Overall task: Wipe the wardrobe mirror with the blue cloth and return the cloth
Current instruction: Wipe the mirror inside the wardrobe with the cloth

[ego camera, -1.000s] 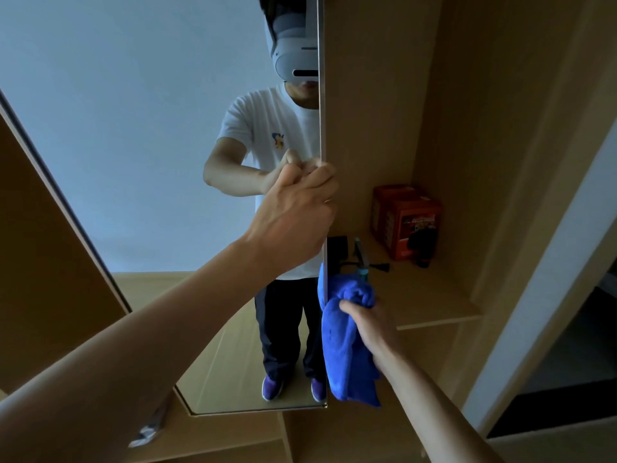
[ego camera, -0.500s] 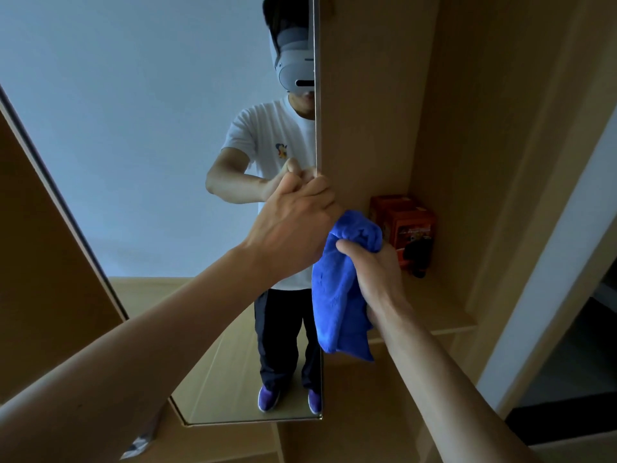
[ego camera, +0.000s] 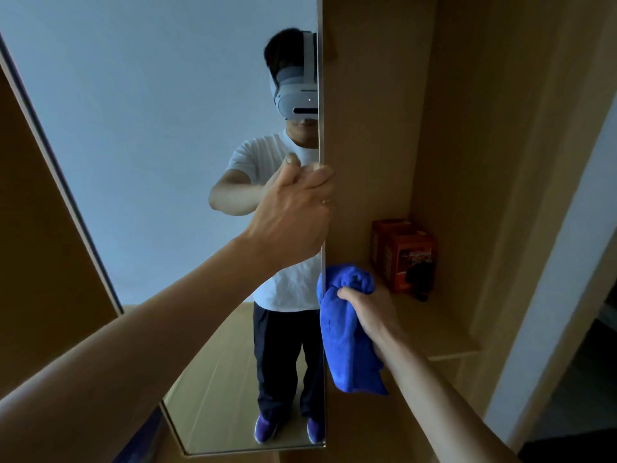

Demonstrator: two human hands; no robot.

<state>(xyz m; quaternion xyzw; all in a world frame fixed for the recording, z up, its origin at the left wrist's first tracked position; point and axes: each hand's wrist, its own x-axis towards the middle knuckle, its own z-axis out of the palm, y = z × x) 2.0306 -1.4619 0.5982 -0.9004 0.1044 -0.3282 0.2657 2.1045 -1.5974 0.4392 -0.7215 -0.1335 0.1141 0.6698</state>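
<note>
Blue cloth [ego camera: 347,345] lower, in right hand [ego camera: 370,309]

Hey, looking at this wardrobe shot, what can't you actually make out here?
All in the head view:
- Fingertips of the left hand: wrapped behind the edge of the mirror.
- Mirror's top: cut off by the frame's upper edge.
- Print on the red box: too small and dim.
- Dark item at the box's front: too dark to identify.
- Part of the cloth: covered by the right hand.
</note>
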